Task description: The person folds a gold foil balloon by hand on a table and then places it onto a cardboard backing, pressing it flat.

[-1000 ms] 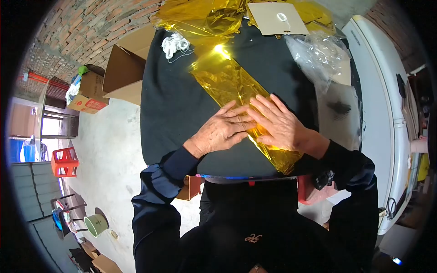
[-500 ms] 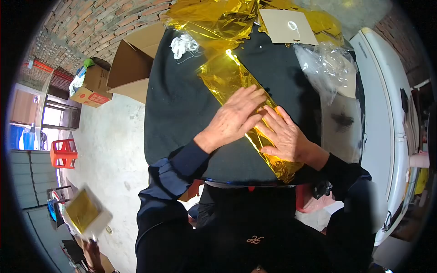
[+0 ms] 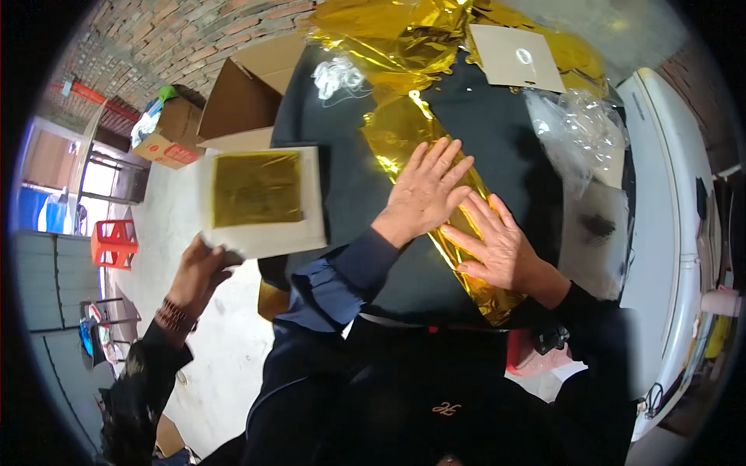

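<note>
black cloth (image 3: 509, 147) is the surface, near a brick wall (image 3: 202, 35) and a pale floor (image 3: 221, 349). to the left, there are one red stool (image 3: 115, 243) and two cardboard boxes (image 3: 239, 102). one bundle of white string (image 3: 339, 77) and one gold foil strip (image 3: 406, 126) lie on the cloth. both hands, left hand (image 3: 420, 194) and right hand (image 3: 501, 247), are open, palms down, fingers spread, upon the strip. near the cloth's left side, another person's hand (image 3: 196, 273) holds one pale board (image 3: 312, 203).

Rough workshop: brick wall (image 3: 194, 39), cardboard box (image 3: 237, 105), bare floor (image 3: 225, 334), red stool (image 3: 116, 243).
</note>
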Motion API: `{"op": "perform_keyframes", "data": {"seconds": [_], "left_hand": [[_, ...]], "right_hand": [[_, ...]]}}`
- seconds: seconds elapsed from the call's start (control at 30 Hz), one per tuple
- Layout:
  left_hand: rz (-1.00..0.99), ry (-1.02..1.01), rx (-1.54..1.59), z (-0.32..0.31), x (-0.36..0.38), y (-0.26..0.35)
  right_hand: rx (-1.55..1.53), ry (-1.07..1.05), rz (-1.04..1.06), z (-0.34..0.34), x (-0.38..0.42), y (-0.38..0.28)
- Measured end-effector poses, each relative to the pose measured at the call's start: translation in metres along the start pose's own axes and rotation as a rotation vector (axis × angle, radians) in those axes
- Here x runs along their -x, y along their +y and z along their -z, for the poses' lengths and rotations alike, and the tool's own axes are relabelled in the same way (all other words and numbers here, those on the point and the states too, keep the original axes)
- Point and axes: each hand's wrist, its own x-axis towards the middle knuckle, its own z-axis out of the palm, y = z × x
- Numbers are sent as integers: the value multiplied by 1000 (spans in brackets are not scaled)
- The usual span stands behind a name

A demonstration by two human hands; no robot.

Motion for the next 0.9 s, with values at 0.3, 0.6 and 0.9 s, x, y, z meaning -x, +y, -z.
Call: {"op": "perform_keyframes", "data": {"seconds": [0.3, 0.6, 0.9], "left_hand": [[65, 11, 2, -5, 2, 0], [101, -37, 24, -12, 3, 1], [55, 205, 177, 4, 1, 3]], "right_hand": [[70, -34, -1, 4, -8, -5], [63, -49, 15, 0, -4, 1], [40, -125, -41, 5, -6, -5]]}}
